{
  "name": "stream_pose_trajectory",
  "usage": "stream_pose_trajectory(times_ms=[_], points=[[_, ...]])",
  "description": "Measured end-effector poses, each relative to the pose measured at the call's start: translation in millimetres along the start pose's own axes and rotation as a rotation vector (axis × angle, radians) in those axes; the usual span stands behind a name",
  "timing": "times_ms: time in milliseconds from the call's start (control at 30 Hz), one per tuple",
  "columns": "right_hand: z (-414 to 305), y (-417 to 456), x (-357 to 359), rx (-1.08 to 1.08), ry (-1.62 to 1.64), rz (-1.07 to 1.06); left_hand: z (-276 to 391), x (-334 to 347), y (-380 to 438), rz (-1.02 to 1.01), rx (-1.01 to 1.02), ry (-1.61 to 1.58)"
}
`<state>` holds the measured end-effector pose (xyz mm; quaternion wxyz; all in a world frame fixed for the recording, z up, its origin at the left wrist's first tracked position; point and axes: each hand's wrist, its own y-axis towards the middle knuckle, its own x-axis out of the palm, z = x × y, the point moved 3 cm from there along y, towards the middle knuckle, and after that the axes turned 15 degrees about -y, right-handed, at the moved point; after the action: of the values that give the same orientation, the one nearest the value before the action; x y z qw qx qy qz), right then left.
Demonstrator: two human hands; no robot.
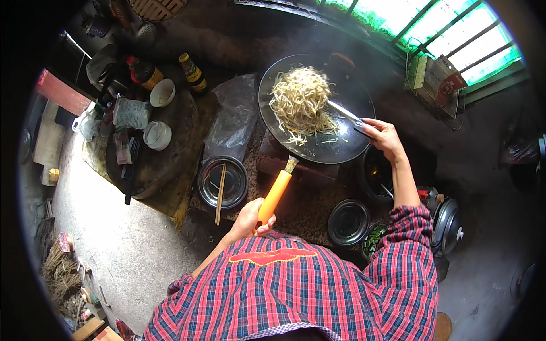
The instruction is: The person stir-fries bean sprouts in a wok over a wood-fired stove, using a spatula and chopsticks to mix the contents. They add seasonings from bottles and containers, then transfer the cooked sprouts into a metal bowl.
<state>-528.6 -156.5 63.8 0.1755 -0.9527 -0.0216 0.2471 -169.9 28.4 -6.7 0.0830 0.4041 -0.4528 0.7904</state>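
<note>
My left hand (251, 219) is closed around the orange handle (274, 194) of a dark wok (354, 140). With my right hand (381, 136) I grip the dark end of a metal-shafted spatula (344, 111), whose far end is hidden under the food. A heap of bean sprouts (300, 96) fills the upper left of the wok, with loose strands below it. Faint steam or smoke hangs above. Left of the handle, a pair of chopsticks (221, 194) lies across a metal bowl (201, 183).
A round wooden board (170, 170) at left holds bottles, a white bowl (162, 92), a jar (157, 135) and packets. A metal dish (349, 221), a bowl of chopped greens (375, 238) and a lidded metal pot (448, 228) stand at right. A barred window (443, 30) is beyond.
</note>
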Motion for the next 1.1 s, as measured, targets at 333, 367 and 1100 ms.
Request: stream_pose_trajectory(times_ms=[333, 367, 1100], points=[[-91, -4, -95, -0.183, -0.866, 0.114, 2, 6, 2, 0.012, 0.005, 0.016], [-87, 11, -99, -0.168, -0.836, 0.15, 2, 8, 2, 0.015, -0.006, 0.008], [-173, -180, -3, -0.697, -1.437, 0.031, 1, 2, 2, -0.012, -0.003, 0.005]])
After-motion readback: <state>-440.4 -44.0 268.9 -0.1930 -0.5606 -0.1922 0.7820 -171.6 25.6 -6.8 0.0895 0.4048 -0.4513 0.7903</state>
